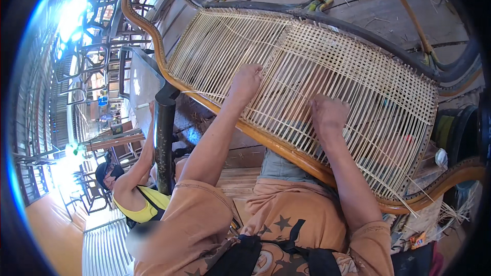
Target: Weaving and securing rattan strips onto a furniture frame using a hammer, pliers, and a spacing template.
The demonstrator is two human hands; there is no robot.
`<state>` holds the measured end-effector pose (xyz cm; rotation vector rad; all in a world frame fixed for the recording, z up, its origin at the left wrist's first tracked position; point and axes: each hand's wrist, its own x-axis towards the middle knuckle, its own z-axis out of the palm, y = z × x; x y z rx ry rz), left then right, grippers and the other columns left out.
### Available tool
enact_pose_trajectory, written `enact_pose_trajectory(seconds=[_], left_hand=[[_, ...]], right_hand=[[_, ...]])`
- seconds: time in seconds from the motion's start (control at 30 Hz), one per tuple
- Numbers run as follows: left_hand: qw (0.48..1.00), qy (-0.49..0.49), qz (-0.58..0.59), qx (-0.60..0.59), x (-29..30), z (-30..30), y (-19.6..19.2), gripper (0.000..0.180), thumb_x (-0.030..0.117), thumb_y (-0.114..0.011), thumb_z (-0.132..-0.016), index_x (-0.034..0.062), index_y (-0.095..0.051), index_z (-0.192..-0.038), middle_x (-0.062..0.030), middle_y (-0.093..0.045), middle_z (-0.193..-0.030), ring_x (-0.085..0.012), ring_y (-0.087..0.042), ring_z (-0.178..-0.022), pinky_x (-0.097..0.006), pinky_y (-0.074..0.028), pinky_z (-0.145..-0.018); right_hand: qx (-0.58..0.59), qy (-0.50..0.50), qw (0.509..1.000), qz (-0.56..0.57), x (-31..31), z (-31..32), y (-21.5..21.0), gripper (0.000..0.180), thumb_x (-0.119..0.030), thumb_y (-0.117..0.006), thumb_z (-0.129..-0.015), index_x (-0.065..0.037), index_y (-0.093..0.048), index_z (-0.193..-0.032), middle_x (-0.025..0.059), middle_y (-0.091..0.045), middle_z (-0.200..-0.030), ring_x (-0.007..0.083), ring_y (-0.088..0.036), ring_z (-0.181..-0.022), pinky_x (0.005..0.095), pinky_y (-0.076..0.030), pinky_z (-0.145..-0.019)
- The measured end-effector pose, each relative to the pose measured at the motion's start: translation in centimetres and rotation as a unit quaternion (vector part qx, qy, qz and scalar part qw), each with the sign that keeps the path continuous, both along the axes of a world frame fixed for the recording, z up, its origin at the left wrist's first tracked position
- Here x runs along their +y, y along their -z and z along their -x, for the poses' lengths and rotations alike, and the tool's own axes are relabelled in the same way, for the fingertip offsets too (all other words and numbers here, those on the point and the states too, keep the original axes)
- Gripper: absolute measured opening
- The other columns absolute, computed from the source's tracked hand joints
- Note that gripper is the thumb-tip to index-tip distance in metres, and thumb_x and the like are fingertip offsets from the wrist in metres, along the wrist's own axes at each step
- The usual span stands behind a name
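Note:
A woven cane panel (pixel 358 66) fills a long, curved rattan frame (pixel 286 148) in front of me. Its far right part is a close open-square weave, while the left and near parts are mostly parallel strands. My left hand (pixel 248 83) is closed over the middle of the panel, its fingertips pinched on a thin cane strand. To the right and nearer to me, my right hand (pixel 330 115) is also closed, fingers curled down at the strands. Its fingertips are partly hidden, so what they pinch is hard to see. Loose strand ends (pixel 406 204) stick out past the near right edge.
A dark post (pixel 164 138) stands left of the frame. Beyond it a person in a yellow top (pixel 151 204) works with an arm raised near a grey panel (pixel 140 89). Rattan legs (pixel 409 13) rise at the far side. A dark bucket (pixel 460 133) stands at right.

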<state>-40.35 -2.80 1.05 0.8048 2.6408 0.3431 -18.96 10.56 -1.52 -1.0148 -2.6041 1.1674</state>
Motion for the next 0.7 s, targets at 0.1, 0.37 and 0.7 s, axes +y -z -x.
enact_pose_trajectory(seconds=[0.1, 0.37, 0.7], left_hand=[[0.970, 0.166, -0.018, 0.178, -0.6, -1.0, 0.3, 0.019, 0.011, -0.049, -0.084, 0.0051, -0.063, -0.095, -0.0155, -0.059, -0.090, -0.0331, -0.059, -0.082, -0.041, -0.049, -0.073], [0.983, 0.136, 0.019, 0.126, -0.3, -1.2, -1.0, 0.016, 0.014, -0.053, -0.084, 0.0055, -0.062, -0.093, -0.0145, -0.060, -0.092, -0.0317, -0.059, -0.084, -0.040, -0.048, -0.073], [0.981, 0.179, 0.071, 0.022, 0.0, 1.5, -0.3, 0.018, 0.016, -0.048, -0.084, 0.0013, -0.056, -0.089, -0.0202, -0.058, -0.088, -0.0373, -0.057, -0.084, -0.045, -0.046, -0.075]], right_hand=[[-0.018, -0.018, 0.999, -0.044, 0.0, 0.0, -0.2, 0.022, -0.027, -0.058, -0.085, -0.008, -0.064, -0.075, 0.0132, -0.063, -0.067, 0.0310, -0.060, -0.068, 0.0417, -0.040, -0.074], [-0.003, -0.024, 0.999, -0.038, -1.1, -0.9, -0.7, 0.017, -0.023, -0.060, -0.083, -0.006, -0.060, -0.081, 0.0123, -0.062, -0.076, 0.0305, -0.057, -0.079, 0.0413, -0.040, -0.079], [-0.011, -0.023, 0.996, -0.089, -1.7, -0.6, 0.4, 0.010, -0.018, -0.058, -0.084, -0.008, -0.060, -0.081, 0.0098, -0.062, -0.077, 0.0290, -0.057, -0.080, 0.0414, -0.040, -0.081]])
